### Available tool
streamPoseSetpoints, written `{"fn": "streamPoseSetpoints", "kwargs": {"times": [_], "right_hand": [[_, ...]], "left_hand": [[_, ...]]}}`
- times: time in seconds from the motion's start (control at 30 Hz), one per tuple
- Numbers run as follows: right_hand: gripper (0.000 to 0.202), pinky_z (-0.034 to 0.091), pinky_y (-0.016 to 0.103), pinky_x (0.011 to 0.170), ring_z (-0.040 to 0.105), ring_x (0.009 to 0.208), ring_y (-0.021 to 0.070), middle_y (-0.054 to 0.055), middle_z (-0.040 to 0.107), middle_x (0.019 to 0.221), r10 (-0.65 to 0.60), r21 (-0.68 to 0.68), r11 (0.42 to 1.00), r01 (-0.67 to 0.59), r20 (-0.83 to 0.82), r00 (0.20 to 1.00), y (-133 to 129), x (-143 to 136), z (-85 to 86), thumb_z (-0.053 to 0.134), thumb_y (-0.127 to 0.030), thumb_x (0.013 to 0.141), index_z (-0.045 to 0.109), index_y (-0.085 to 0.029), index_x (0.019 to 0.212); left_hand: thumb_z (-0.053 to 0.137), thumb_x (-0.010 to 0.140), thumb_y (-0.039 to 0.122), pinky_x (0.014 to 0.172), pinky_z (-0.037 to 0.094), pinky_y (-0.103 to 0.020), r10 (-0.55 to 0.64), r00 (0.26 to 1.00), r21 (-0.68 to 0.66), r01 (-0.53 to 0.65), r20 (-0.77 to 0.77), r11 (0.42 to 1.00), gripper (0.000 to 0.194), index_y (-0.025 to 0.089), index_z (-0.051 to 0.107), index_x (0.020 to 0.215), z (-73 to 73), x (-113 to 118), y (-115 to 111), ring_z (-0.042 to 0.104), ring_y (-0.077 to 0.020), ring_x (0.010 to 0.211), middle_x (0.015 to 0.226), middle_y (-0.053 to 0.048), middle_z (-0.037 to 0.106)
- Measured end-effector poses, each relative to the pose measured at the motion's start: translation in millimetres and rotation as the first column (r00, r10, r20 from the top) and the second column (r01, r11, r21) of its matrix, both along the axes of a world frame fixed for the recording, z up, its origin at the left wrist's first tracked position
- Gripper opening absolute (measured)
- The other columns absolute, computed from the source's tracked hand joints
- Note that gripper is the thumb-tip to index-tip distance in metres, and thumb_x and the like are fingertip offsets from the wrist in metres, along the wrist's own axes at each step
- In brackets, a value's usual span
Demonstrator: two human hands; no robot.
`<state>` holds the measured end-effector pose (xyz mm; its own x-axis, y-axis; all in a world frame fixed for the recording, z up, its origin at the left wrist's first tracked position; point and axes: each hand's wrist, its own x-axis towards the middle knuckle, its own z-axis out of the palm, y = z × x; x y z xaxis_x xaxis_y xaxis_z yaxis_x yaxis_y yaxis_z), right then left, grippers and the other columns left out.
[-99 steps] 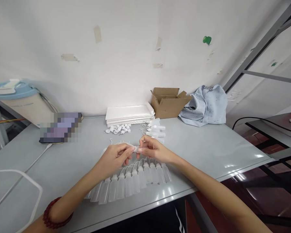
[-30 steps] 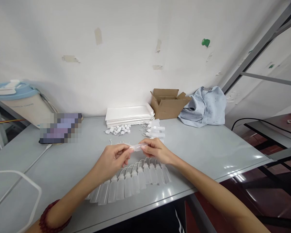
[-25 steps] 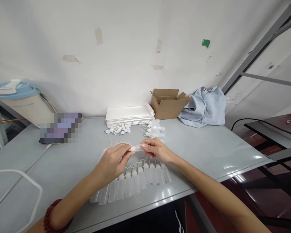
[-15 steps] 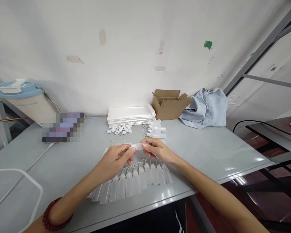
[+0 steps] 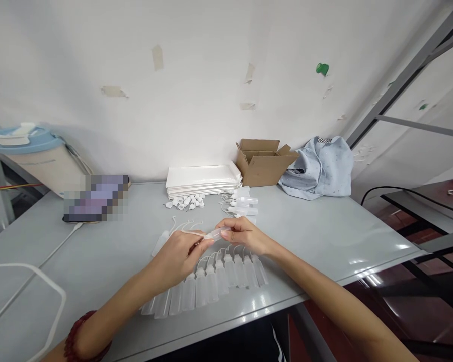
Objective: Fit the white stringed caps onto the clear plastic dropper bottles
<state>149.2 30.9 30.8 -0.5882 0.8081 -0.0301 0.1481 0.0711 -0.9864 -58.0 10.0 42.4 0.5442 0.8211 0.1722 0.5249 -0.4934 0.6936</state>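
Between my hands, above the grey table, is a small translucent squeeze bottle (image 5: pixel 216 234) with a thin white curved tube at its left end. My left hand (image 5: pixel 184 251) pinches it at the neck end, and the fingers partly cover that end. The body of the bottle is gripped by my right hand (image 5: pixel 243 235), thumb in front and fingers behind. Below my hands lies a row of similar bottles (image 5: pixel 211 284) with curved white tubes, bodies towards me. Another such bottle (image 5: pixel 160 243) lies just left of my left hand, partly hidden by it.
Small white caps (image 5: pixel 186 201) and more bottles (image 5: pixel 244 201) lie beyond my hands. Behind them are stacked white packets (image 5: pixel 202 178), an open cardboard box (image 5: pixel 264 171) and a light blue cloth bag (image 5: pixel 320 171). At left are a phone (image 5: pixel 98 198), its cable and a blue-lidded bin (image 5: pixel 41 161).
My left hand has dropped slightly and turned, so more of the held bottle and its tube shows. The bottle now slants, its left end lower. My right hand has barely moved.
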Motion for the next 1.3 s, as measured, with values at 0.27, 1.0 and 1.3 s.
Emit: {"fn": "streamPoseSetpoints", "kwargs": {"times": [0.27,1.0,1.3], "right_hand": [[0.028,0.017,0.022,0.042,0.023,0.044,0.0064,-0.008,0.029,0.048,-0.06,-0.002,0.998,0.06,0.054,0.997,1,-1,0.1,0.054,-0.041,0.084,0.058,-0.014,0.078],[0.044,0.026,0.023,0.045,0.035,0.043,0.0072,-0.004,0.041,0.05,-0.411,0.056,0.909,0.413,-0.053,0.91,13,4,12.1,0.048,-0.05,0.085,0.042,-0.018,0.057],[0.03,0.037,0.027,0.061,0.051,0.065,0.0151,0.003,0.06,0.072,-0.732,0.433,0.642,0.633,0.101,0.674,43,40,4.4,0.059,-0.045,0.077,0.05,-0.018,0.071]], "left_hand": [[0.034,0.097,0.022,0.047,0.025,-0.025,-0.003,0.981,0.571,0.116,-0.195,0.813,0.03,0.017,0.047,0.07,-16.4,-5,2,0.034,-0.0108,0.049,0.059,0.003,0.039],[0.039,0.093,0.025,0.083,0.046,-0.038,0.234,0.971,0.469,-0.186,-0.045,0.863,0.027,0.016,0.062,0.104,-18.8,-25,34,0.055,-0.0232,0.096,0.099,-0.009,0.066],[0.032,0.091,0.032,0.098,0.039,-0.045,0.287,0.946,0.343,-0.222,-0.153,0.913,0.039,0.015,0.062,0.11,-23.2,-40,68,0.048,-0.0267,0.115,0.12,-0.01,0.061]]}}
